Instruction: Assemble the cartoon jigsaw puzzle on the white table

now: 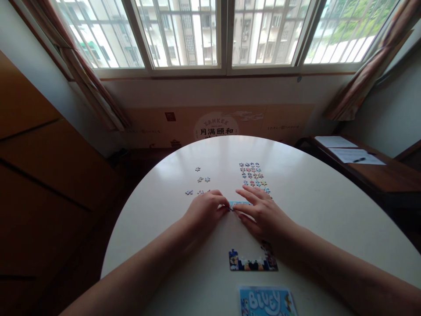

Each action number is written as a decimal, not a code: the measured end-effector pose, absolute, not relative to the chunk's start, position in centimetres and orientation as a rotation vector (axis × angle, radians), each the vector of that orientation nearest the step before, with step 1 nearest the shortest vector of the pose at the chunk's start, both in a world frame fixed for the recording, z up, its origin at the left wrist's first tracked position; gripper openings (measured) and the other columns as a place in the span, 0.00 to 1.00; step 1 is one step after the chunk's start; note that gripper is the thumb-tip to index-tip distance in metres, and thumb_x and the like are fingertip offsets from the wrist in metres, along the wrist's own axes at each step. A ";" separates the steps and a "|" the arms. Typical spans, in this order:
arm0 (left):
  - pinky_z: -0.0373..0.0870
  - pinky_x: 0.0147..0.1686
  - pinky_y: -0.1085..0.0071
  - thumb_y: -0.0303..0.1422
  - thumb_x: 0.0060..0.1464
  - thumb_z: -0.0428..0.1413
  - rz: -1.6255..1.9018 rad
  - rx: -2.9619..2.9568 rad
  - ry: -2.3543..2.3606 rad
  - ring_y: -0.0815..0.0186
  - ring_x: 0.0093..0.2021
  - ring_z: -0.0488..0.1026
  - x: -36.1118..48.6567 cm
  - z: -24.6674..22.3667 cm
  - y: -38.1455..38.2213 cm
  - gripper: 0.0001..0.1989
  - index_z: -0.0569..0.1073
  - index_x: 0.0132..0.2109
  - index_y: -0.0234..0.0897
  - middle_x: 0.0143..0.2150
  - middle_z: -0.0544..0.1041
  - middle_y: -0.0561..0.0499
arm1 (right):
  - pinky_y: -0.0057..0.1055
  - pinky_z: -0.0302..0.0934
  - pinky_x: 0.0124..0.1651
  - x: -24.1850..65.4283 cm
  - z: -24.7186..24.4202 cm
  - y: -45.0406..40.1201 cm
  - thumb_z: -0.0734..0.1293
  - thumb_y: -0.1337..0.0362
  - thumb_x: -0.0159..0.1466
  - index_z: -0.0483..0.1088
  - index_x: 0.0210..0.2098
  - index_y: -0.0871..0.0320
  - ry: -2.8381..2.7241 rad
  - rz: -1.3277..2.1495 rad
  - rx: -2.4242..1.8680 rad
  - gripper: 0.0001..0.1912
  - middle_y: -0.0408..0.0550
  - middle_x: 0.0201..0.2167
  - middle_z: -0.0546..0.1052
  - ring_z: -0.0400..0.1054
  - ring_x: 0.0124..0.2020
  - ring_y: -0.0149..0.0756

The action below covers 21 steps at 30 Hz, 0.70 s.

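My left hand (207, 207) is at the middle of the white table, thumb and fingertips pinched at a small puzzle piece (231, 209). My right hand (261, 211) lies opposite with its fingers spread, the index fingertip touching or very close to that piece. Just behind the fingertips is a light-blue strip of puzzle (239, 203), partly covered by my right hand. Nearer to me lies a joined puzzle section (253, 265), U-shaped, with dark blue and orange parts; my right forearm passes close to its right side.
Loose puzzle pieces (207, 179) lie beyond my left hand. Rows of several more pieces (252, 170) are beyond my right hand. A blue "Bluey" box or card (268, 300) sits at the near side of the round table (158, 193). Papers (355, 156) with a pen lie on a brown side table.
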State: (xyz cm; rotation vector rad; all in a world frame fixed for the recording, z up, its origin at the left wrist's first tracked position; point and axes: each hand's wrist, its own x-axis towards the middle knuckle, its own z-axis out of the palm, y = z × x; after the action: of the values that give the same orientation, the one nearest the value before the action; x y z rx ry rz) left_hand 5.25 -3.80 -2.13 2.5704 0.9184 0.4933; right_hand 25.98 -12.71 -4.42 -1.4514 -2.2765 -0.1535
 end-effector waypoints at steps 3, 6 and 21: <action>0.71 0.41 0.66 0.28 0.58 0.60 0.493 2.586 0.910 0.64 0.37 0.77 5.3 -2.0 -3.9 0.07 0.83 0.38 0.43 0.38 0.81 0.52 | 0.60 0.55 0.66 25.9 -4.3 -12.8 0.65 0.62 0.69 0.78 0.51 0.49 -2.282 -0.152 -1.454 0.14 0.53 0.63 0.71 0.61 0.66 0.57; 0.71 0.40 0.66 0.29 0.58 0.60 0.486 2.601 0.910 0.64 0.36 0.77 5.2 -2.0 -3.9 0.07 0.84 0.38 0.44 0.38 0.81 0.53 | 0.60 0.55 0.65 25.9 -4.3 -12.8 0.65 0.62 0.69 0.78 0.51 0.47 -2.279 -0.161 -1.450 0.14 0.52 0.63 0.72 0.61 0.66 0.56; 0.71 0.40 0.67 0.28 0.58 0.60 0.497 2.604 0.896 0.65 0.35 0.77 5.2 -2.0 -3.8 0.08 0.84 0.38 0.45 0.38 0.81 0.53 | 0.61 0.57 0.63 26.0 -4.5 -12.8 0.64 0.63 0.69 0.77 0.51 0.47 -2.295 -0.156 -1.456 0.14 0.48 0.63 0.72 0.62 0.66 0.57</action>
State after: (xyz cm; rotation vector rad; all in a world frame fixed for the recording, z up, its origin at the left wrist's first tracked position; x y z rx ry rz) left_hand 5.18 -3.81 -1.99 2.6038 0.8961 0.4974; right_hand 25.98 -12.82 -4.50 -1.4560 -2.2946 -0.1555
